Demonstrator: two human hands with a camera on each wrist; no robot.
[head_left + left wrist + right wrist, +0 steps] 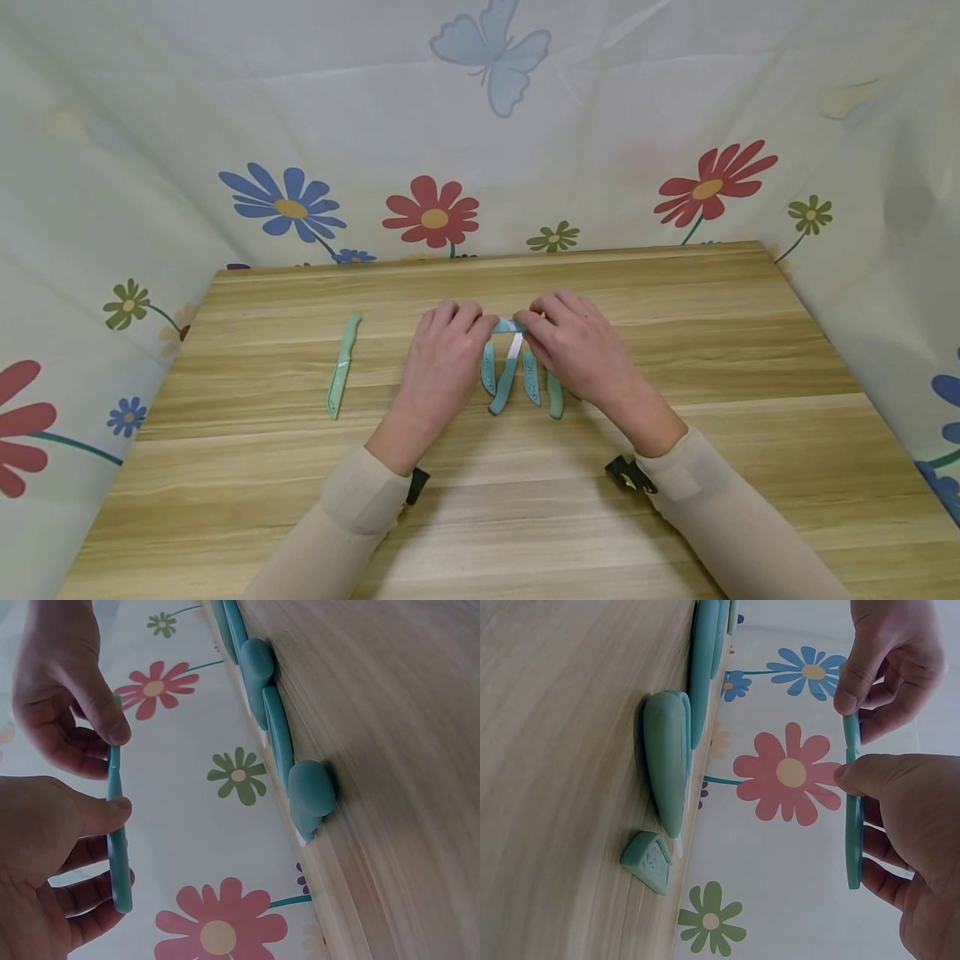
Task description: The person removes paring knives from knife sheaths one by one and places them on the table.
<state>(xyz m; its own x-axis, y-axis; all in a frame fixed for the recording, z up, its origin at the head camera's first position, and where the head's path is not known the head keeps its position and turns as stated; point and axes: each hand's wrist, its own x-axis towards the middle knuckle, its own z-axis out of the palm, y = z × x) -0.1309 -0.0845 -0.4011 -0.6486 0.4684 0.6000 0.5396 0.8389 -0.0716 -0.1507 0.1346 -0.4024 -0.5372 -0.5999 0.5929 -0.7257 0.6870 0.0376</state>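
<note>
Both hands hold a blue knife level above the table, a sheath apparently over its blade. My left hand grips one end and my right hand the other, thumbs and fingers pinching it in both wrist views. Which end is the handle I cannot clearly tell. Beneath the hands lie a blue knife with a bare white blade, two blue sheaths, one left and one right of it, and a green knife, its upper part hidden by my right hand. A green sheath shows in the right wrist view.
A green knife in its sheath lies apart on the left of the wooden table. A flower-printed cloth hangs behind the table's far edge and along its sides.
</note>
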